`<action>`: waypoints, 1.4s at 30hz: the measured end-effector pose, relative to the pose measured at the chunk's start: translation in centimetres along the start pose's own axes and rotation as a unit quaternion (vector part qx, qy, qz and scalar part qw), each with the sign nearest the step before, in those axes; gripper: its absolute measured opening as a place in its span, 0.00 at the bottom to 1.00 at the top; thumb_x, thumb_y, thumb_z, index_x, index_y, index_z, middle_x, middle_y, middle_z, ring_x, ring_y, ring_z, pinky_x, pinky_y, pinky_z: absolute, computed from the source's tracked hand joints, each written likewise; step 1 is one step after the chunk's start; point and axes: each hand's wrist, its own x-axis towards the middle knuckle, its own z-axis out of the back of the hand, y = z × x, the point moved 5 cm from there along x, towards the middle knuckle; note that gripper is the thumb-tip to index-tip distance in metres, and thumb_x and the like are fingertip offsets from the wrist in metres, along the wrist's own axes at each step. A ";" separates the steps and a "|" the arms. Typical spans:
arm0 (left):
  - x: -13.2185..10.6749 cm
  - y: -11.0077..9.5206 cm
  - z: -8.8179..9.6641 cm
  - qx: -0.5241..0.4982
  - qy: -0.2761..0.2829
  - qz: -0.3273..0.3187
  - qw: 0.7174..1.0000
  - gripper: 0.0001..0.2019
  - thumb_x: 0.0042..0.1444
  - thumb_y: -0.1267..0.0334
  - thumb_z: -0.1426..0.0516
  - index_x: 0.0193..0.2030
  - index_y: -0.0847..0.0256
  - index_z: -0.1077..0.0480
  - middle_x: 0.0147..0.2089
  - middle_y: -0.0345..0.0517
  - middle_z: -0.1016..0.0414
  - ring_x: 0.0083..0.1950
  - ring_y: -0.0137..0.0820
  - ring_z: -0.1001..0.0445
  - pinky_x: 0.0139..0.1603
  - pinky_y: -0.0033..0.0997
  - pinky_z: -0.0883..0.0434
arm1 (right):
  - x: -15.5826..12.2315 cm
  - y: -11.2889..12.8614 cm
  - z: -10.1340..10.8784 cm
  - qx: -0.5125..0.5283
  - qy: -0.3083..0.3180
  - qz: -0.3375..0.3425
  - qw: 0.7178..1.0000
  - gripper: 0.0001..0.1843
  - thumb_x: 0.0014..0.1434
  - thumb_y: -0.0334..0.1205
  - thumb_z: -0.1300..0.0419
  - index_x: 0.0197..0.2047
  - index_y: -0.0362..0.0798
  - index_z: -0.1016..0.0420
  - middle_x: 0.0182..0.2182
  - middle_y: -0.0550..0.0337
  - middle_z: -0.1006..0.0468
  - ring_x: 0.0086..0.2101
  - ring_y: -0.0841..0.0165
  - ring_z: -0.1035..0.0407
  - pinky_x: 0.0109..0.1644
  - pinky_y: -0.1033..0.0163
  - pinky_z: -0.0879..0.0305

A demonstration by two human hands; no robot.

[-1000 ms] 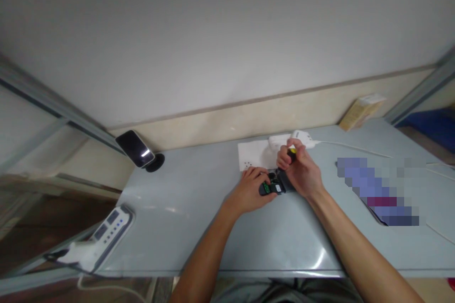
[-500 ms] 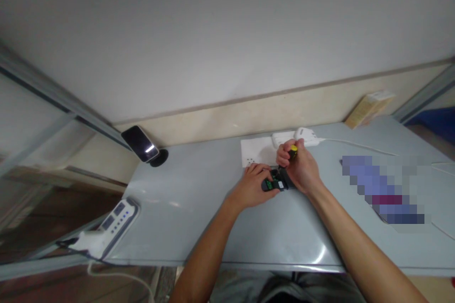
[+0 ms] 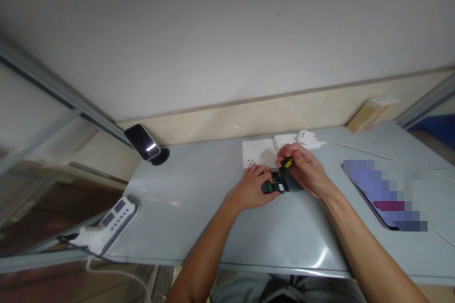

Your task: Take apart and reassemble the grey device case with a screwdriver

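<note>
My left hand point(image 3: 251, 189) is closed around the left end of a small black device point(image 3: 280, 188) that lies opened on the table, with green circuit board showing inside. In my right hand point(image 3: 310, 170) is a yellow and black screwdriver point(image 3: 288, 162), tilted over the device; its tip is too small to make out. A flat dark part point(image 3: 293, 182) extends right of the circuit board, partly beneath my right hand. Just behind my left hand, a white sheet point(image 3: 259, 150) bears several small dark specks.
A white power strip point(image 3: 285, 140) with a plug and cable stands behind my hands. To the right lies a tablet-like device point(image 3: 377, 194), its screen blurred. A phone on a stand point(image 3: 142, 142), a white power station point(image 3: 113, 225) and a yellow box point(image 3: 371, 113) stand toward the edges.
My right hand has tipped the screwdriver over and opened its grip slightly, uncovering more of the flat dark part. My left hand stays on the device. The view has shifted slightly.
</note>
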 end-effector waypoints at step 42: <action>0.3 -0.5 0.2 0.009 0.010 0.013 1.000 0.23 0.54 0.58 0.33 0.55 0.56 0.33 0.55 0.47 0.26 0.59 0.41 0.31 0.66 0.44 0.37 | 1.8 -1.3 -0.8 0.036 -0.123 0.041 0.991 0.19 0.64 0.63 0.43 0.40 0.55 0.33 0.25 0.67 0.40 0.22 0.73 0.45 0.24 0.66 0.45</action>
